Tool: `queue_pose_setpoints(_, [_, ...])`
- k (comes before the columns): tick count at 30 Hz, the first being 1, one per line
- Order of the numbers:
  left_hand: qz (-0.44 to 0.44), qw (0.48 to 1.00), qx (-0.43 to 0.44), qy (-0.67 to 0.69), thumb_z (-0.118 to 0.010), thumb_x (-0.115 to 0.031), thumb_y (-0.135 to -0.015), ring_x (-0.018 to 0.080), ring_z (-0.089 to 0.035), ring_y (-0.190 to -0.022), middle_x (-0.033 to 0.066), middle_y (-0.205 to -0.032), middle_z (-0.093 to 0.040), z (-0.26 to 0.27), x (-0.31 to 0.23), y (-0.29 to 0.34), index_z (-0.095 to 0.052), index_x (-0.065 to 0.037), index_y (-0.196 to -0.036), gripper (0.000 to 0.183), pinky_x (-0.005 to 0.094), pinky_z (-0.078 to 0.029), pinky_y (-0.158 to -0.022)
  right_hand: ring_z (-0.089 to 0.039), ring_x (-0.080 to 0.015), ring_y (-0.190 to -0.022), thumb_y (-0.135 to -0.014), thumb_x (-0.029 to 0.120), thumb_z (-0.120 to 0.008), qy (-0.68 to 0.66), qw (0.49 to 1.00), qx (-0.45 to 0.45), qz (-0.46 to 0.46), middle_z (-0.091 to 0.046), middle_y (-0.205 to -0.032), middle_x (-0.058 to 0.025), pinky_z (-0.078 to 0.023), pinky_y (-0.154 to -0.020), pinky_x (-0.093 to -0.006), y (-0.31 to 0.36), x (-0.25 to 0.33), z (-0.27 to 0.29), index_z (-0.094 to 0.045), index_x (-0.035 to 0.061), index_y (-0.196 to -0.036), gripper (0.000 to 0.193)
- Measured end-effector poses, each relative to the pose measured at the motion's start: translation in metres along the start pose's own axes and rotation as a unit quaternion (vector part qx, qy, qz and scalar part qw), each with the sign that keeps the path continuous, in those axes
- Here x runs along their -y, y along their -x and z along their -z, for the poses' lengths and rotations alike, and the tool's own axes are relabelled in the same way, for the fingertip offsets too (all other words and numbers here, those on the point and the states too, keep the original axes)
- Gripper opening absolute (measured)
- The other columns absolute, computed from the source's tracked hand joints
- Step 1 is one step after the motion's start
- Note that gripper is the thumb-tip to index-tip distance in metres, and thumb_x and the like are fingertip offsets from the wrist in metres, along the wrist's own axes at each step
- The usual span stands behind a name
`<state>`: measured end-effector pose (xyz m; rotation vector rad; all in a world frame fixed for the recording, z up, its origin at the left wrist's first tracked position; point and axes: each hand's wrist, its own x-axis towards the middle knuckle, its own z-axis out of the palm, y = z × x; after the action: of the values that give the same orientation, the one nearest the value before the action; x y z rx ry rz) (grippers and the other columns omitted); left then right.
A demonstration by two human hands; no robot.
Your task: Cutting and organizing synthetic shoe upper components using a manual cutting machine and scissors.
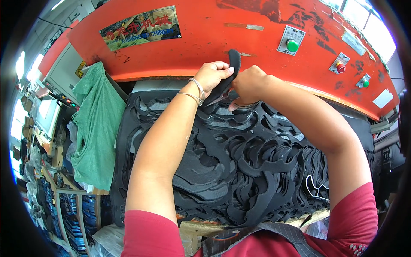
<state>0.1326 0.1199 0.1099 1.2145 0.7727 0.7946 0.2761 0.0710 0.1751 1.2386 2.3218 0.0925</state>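
My left hand (213, 76) pinches a curved black foam-like strip (234, 59), its thumb on top and the strip's rounded end standing up above the fingers. Close beside it, my right hand (252, 83) is closed around scissors (219, 98). The metal blades point left, just below the strip, and the grip is mostly hidden by the fingers. Whether the blades touch the strip I cannot tell. Under both hands lies a thick heap of curved black cut pieces (201, 169), some loose and some stacked in layers.
Behind the heap stands an orange-red machine beam (205, 34) with a green button (292, 46) and a red knob (341, 67) on its right. A green cloth (96, 128) hangs at the left. Shelving (64, 191) with dark blue items stands at the lower left.
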Motion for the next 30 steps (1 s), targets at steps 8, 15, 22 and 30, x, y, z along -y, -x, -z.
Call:
queue_pose_setpoints(8, [-0.001,1.000,-0.028,0.001,-0.063,-0.017,-0.089,0.0143,-0.061,-0.073,0.0051,-0.083,-0.065,-0.002,0.001,0.003,-0.063,-0.002,-0.092,0.016,0.0309,-0.051,-0.062,-0.064,-0.0244,-0.099,-0.071,0.071,-0.058,-0.059,0.998,-0.009,0.007,-0.068,-0.096,-0.0060,-0.050,-0.079,-0.0389,-0.002,0.000,-0.011,-0.068,0.0129,-0.105,0.068])
queue_pose_setpoints(15, [-0.089,0.993,-0.076,0.012,-0.063,-0.019,-0.090,0.0102,-0.058,-0.086,0.0025,-0.093,-0.064,0.023,0.005,0.001,-0.062,-0.001,-0.104,0.022,0.0259,-0.045,-0.079,-0.066,-0.0286,-0.092,-0.072,0.072,-0.056,-0.059,0.998,0.018,-0.033,-0.068,-0.090,-0.0119,-0.051,-0.076,-0.0421,0.001,-0.007,-0.019,-0.066,0.0203,-0.110,0.065])
queue_pose_setpoints(22, [0.008,0.816,0.110,-0.567,-0.065,-0.030,-0.086,0.0247,-0.059,-0.085,0.0170,-0.091,-0.064,0.054,0.044,0.018,-0.060,-0.002,-0.105,0.034,0.0340,-0.045,-0.079,-0.065,-0.0345,-0.092,-0.073,0.073,-0.053,-0.059,0.998,0.018,-0.013,-0.068,-0.091,-0.0159,-0.051,-0.080,-0.0433,0.008,-0.005,-0.031,-0.068,0.0021,-0.095,0.076])
queue_pose_setpoints(30, [-0.046,0.869,0.047,-0.491,-0.061,-0.020,-0.087,0.0207,-0.051,-0.071,0.0120,-0.078,-0.056,0.055,0.038,0.011,-0.053,-0.002,-0.086,0.020,0.0344,-0.043,-0.068,-0.064,-0.0316,-0.096,-0.074,0.074,-0.053,-0.074,0.996,-0.001,-0.053,-0.067,-0.095,-0.0157,-0.050,-0.081,-0.0421,0.011,-0.017,-0.029,-0.061,0.0023,-0.112,0.081])
